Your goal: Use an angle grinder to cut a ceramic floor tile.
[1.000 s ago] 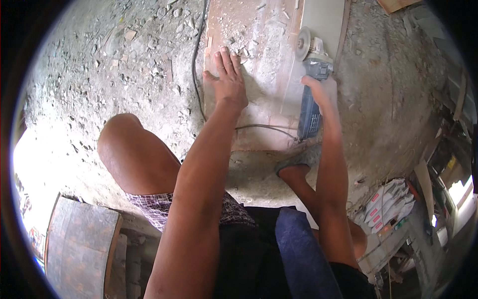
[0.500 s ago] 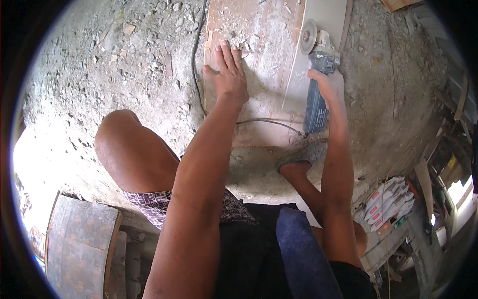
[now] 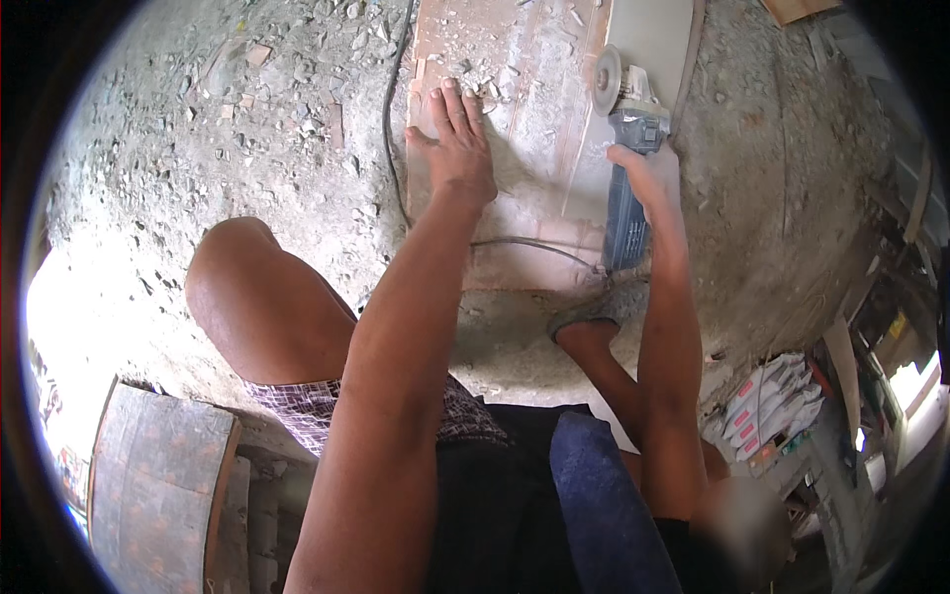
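My right hand [image 3: 655, 180] is wrapped round the body of a dark blue-grey angle grinder [image 3: 625, 223]. The grinder's round disc [image 3: 607, 81] stands on edge at the far end, over the left edge of a long pale panel [image 3: 648, 28]. Whether the disc touches the panel I cannot tell. To the left, my left hand [image 3: 457, 153] lies flat with fingers stretched out on a dusty, pinkish-brown board [image 3: 539, 129]. White chips [image 3: 485, 84] are scattered around its fingertips. Nothing is held in that hand.
A black cord [image 3: 388, 129] runs along the board's left side, and a stretch of it crosses the near end to the grinder. Rubble [image 3: 307, 119] covers the ground at left. Stacked white sacks [image 3: 772, 401] lie at lower right, and a worn wooden panel [image 3: 158, 480] at lower left.
The grinder and my right hand have shifted slightly toward me and a little left. My left hand stays in place. A blurred patch has appeared at lower right.
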Demonstrator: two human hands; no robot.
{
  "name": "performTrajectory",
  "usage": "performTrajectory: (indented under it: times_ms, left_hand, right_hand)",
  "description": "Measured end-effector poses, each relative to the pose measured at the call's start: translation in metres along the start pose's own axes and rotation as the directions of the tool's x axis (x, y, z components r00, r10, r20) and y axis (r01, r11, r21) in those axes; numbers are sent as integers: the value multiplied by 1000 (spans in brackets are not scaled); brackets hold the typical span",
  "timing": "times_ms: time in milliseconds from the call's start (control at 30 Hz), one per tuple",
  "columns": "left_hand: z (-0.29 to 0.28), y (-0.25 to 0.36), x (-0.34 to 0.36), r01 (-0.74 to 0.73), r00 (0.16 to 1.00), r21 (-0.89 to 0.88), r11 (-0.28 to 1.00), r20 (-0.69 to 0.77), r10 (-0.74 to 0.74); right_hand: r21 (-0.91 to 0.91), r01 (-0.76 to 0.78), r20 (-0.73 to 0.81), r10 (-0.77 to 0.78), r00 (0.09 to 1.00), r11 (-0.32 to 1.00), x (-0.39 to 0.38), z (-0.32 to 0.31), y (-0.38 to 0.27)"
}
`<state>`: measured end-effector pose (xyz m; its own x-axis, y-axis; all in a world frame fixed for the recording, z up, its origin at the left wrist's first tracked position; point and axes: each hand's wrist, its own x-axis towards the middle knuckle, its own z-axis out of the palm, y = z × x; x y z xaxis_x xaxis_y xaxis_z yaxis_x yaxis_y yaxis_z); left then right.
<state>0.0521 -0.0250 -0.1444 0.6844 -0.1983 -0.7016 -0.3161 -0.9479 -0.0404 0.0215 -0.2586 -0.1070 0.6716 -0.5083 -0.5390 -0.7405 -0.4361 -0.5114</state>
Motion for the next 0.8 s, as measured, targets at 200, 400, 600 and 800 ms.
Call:
performTrajectory:
  times_ms: [200, 400, 600, 800]
  left_hand:
    - [1, -3, 0, -5, 1000, -20, 1000, 21, 6]
    - [4, -1, -1, 0, 1000, -32, 999, -12, -1]
    - [-2, 0, -2, -12, 999, -51, 999, -32, 11]
    - [-1, -6, -3, 0, 1000, -61, 998, -16, -1]
  right_hand:
    - [23, -25, 14, 25, 1000, 999, -1, 0, -6]
    - [-55, 11, 37, -9, 999, 998, -9, -7, 6]
    - [331, -83, 89, 56, 994, 940, -29, -15, 14]
    - [643, -84, 20, 93, 995, 761, -63, -32, -13]
